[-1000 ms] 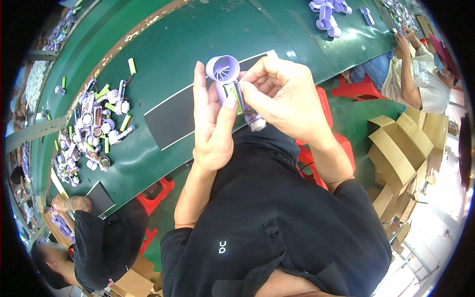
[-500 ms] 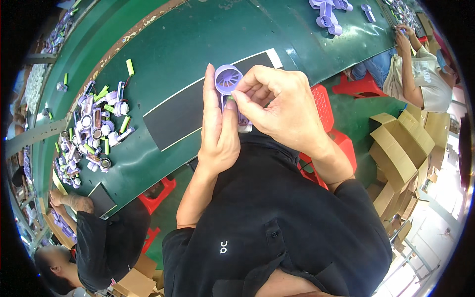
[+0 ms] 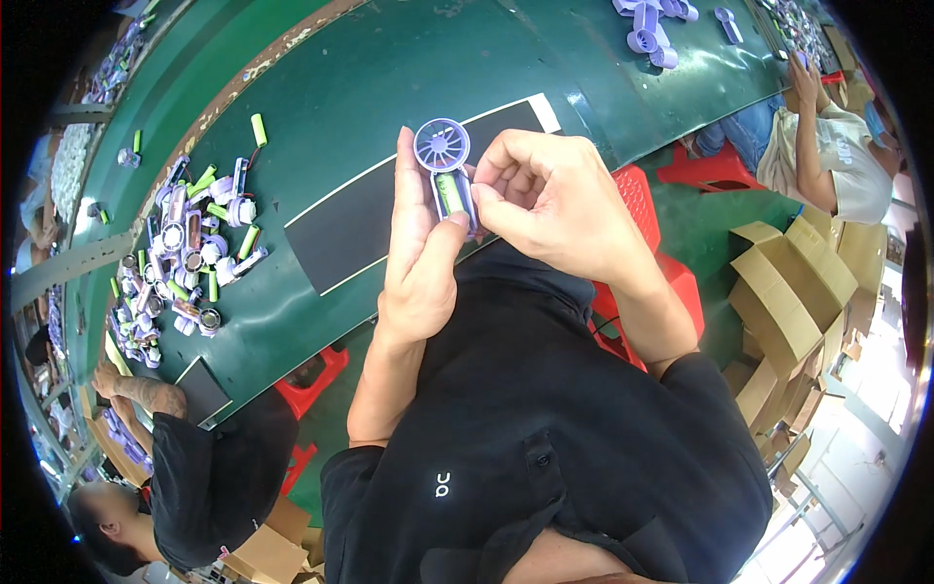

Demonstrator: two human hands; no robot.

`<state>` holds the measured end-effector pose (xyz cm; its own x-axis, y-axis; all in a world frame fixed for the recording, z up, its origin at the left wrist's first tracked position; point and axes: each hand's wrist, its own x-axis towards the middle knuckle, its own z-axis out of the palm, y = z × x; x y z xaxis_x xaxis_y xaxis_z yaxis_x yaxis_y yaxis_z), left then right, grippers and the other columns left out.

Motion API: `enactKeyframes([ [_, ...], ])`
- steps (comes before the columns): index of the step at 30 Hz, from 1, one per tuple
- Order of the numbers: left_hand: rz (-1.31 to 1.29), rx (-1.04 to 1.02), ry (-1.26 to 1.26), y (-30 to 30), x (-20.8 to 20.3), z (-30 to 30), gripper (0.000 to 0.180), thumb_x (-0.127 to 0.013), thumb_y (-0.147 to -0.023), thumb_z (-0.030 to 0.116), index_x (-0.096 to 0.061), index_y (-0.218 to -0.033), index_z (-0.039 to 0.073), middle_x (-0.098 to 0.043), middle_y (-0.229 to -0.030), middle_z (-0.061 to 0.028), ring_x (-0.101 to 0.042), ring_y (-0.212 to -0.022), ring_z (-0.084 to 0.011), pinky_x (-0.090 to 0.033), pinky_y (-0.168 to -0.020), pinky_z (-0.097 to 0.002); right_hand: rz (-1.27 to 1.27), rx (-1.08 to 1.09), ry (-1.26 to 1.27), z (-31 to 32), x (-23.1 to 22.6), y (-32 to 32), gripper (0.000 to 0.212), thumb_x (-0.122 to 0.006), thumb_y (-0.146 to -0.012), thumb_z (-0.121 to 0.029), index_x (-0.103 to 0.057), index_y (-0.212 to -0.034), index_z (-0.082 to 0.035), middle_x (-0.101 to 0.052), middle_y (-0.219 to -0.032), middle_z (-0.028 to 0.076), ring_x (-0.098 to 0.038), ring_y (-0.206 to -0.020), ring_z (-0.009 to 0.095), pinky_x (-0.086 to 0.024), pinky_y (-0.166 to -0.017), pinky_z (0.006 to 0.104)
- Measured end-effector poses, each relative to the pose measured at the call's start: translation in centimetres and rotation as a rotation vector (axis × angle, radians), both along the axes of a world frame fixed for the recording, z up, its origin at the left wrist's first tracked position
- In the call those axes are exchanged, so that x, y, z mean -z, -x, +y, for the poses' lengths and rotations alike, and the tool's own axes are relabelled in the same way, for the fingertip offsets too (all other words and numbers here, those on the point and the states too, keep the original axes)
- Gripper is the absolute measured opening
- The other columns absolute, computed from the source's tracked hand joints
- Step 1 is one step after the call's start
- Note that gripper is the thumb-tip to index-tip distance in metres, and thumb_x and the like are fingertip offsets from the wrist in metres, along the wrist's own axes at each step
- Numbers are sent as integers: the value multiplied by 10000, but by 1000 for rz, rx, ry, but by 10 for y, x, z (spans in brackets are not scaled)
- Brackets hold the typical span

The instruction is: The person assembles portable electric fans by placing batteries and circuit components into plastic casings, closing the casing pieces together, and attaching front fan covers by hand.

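Note:
A purple handheld fan (image 3: pixel 442 145) rests in my left hand (image 3: pixel 420 263), its round, spoked head pointing away from me. The handle is uncovered, and a green cylindrical battery (image 3: pixel 449 191) lies inside it. My left thumb presses the handle's lower end while the other fingers stretch along its left side. Close against the handle's right edge, my right hand (image 3: pixel 559 200) has its thumb and index finger pinched together and the other fingers curled. Whatever may be between those fingertips is hidden.
Beneath my hands a black mat (image 3: pixel 341 234) lies on the green table (image 3: pixel 341 97). Half-built fans with batteries (image 3: pixel 190 243) are heaped at left; purple shells (image 3: pixel 647 29) lie at far right. Co-workers sit on both sides. Cardboard boxes (image 3: pixel 778 302) and red stools (image 3: pixel 671 292) stand at right.
The fan has turned in my left hand, so its spokes and the battery in the handle now show. My right fingertips have shifted slightly down, from beside the head to the handle's edge.

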<state>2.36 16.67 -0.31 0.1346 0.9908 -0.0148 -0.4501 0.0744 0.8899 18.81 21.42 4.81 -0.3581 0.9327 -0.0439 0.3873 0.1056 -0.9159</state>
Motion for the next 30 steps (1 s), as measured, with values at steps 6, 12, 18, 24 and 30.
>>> enactKeyframes([
  [6,22,69,-49,4,-4,-1,815,-391,-1012,-51,129,-1637,-3,-347,-1571,-160,-421,-1398,-226,-295,-1189,-356,103,27,74,4,-6,0,70,-699,-893,-30,-659,-877,25,-680,-727,19,-643,-625,52,-511,-569,203],
  [12,199,32,-176,3,0,0,815,-391,-1004,-79,132,-1626,-30,-251,-1626,-211,-380,-1435,-236,-291,-1191,-343,48,0,-25,4,-7,1,79,-713,-842,-43,-668,-852,21,-676,-739,9,-623,-634,56,-497,-591,223],
  [18,375,12,-260,3,5,1,779,-387,-1010,-87,84,-1629,-49,-265,-1624,-234,-395,-1431,-248,-317,-1179,-328,55,-29,-26,3,-9,2,82,-710,-836,-47,-676,-858,25,-677,-737,18,-619,-624,59,-497,-593,231],
  [24,385,-37,-267,0,5,0,731,-375,-1016,-83,11,-1637,-55,-274,-1630,-229,-406,-1431,-252,-314,-1184,-332,36,-51,-24,3,-8,1,86,-718,-842,-43,-675,-855,30,-678,-735,26,-625,-618,63,-497,-587,229],
  [30,407,-91,-253,-3,9,2,735,-371,-1014,-76,1,-1646,-33,-359,-1581,-193,-461,-1376,-254,-355,-1158,-333,39,-63,-20,1,-1,-3,73,-713,-844,-26,-674,-862,33,-678,-734,34,-625,-615,71,-500,-573,236],
])
